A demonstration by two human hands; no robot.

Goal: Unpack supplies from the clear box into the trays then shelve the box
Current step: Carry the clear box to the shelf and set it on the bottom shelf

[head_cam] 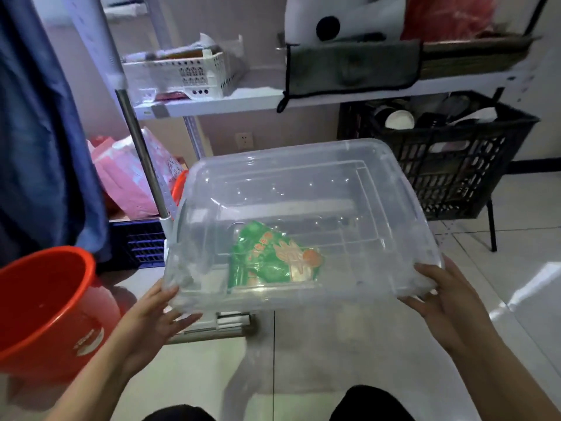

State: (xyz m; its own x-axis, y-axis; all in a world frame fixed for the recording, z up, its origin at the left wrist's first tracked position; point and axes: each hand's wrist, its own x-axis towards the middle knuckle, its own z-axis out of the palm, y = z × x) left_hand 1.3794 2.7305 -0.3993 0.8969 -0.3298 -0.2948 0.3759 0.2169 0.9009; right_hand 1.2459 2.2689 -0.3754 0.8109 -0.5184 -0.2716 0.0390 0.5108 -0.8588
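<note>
Clear box (pixel 303 208) held between left hand (pixel 158 317) and right hand (pixel 443 302).

A clear plastic box (pixel 303 226), lidded and held off the floor, fills the centre of the frame, tilted with its far end raised. Through its walls a green printed packet (pixel 270 256) lies flat near the lower edge, left of centre. A white perforated tray (pixel 188 75) sits on the shelf at upper left.
</note>
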